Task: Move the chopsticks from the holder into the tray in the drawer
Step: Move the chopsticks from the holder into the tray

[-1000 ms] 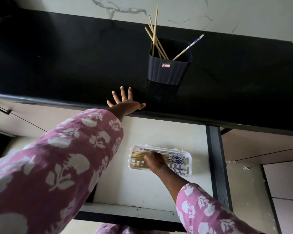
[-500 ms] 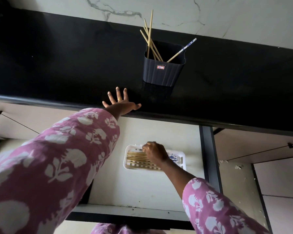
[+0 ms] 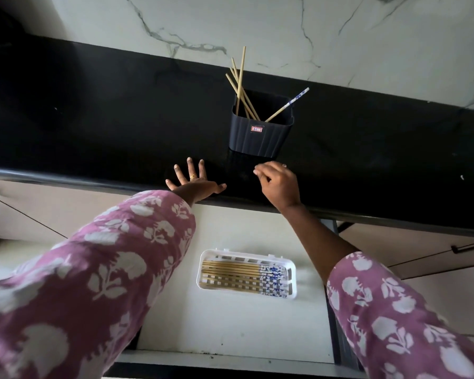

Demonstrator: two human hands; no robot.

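Our right hand [image 3: 278,184] hovers near the holder [image 3: 257,138], fingers [image 3: 261,174] loosely curled, seemingly empty, left hand [image 3: 195,183] flat on the bench [image 3: 93,119]; snatching the splayed chopsticks [image 3: 240,83] could topple it.

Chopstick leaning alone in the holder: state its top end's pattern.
The chopstick has a blue-and-white patterned top; head view shows it.

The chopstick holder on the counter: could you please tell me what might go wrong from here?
The blue-patterned chopstick leans away from the plain chopsticks, so the right hand may miss one or tip the holder. The tray already looks well filled; added ones might roll out.
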